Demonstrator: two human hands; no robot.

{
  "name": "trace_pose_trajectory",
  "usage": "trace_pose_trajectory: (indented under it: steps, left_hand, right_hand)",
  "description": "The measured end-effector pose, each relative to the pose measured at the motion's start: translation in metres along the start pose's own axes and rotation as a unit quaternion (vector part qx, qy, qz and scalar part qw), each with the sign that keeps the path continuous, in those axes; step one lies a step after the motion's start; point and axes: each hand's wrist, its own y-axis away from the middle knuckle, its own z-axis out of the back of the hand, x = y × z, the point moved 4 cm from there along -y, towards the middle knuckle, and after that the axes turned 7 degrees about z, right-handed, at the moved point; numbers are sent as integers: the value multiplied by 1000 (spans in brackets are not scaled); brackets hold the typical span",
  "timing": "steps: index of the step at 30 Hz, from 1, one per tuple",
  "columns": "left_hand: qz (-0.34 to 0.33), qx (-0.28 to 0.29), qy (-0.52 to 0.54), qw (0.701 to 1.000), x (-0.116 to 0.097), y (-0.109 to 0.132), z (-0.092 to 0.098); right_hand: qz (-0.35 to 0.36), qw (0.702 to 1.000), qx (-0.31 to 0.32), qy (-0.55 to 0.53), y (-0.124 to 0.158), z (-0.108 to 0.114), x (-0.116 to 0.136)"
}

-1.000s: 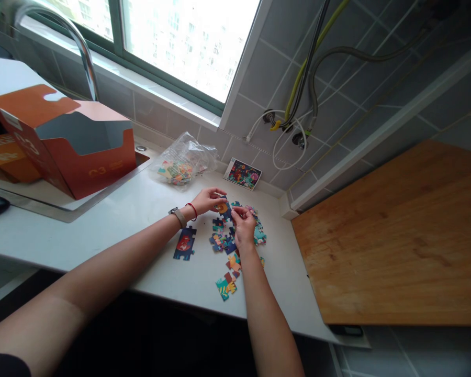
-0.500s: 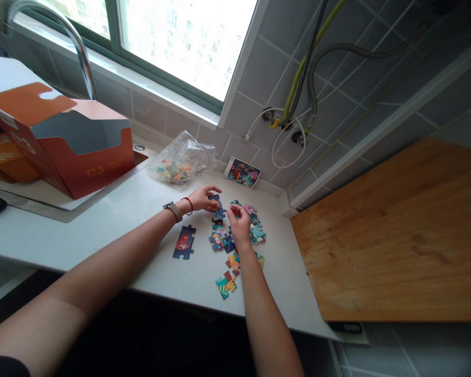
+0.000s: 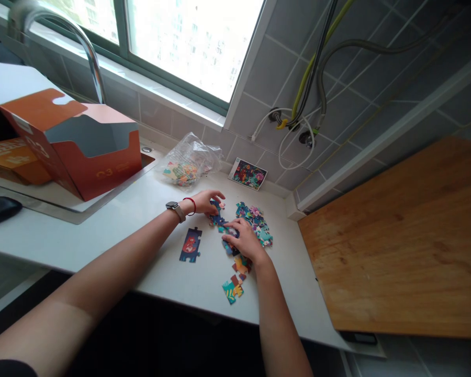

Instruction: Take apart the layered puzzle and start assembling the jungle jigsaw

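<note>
My left hand (image 3: 206, 202), with a watch and a red cord at the wrist, pinches a dark blue puzzle piece (image 3: 216, 219) at the counter surface. Just to its right, my right hand (image 3: 244, 239) lies palm down over a group of puzzle pieces, thumb and fingers apart, hiding part of them. Two joined pieces with a red figure (image 3: 190, 244) lie left of the hands. Beyond my right hand spreads a cluster of colourful pieces (image 3: 262, 229). Nearer to me are orange pieces (image 3: 241, 265) and a green-and-yellow piece (image 3: 231, 292).
A clear plastic bag (image 3: 188, 162) of puzzle pieces sits behind my left hand. The picture card (image 3: 248, 174) leans against the tiled wall. An open orange box (image 3: 98, 167) stands at left by the faucet (image 3: 92, 57). A wooden board (image 3: 400, 246) is at right.
My right hand has come down and toward me, from raised fingertips to lying over the pieces. My left hand stays at the dark blue piece, which has shifted slightly. The view has moved a little.
</note>
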Motion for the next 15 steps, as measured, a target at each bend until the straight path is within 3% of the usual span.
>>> trace_pose_trajectory:
  steps: [7,15]
  left_hand:
    - [8,-9,-32,999,4,-1,10]
    - [22,103,-66,992,-6,11,4]
  right_hand:
    - [-12,998,-53,-18,-1,5,-16]
    - [-22,996,-86,32,0,10,-13]
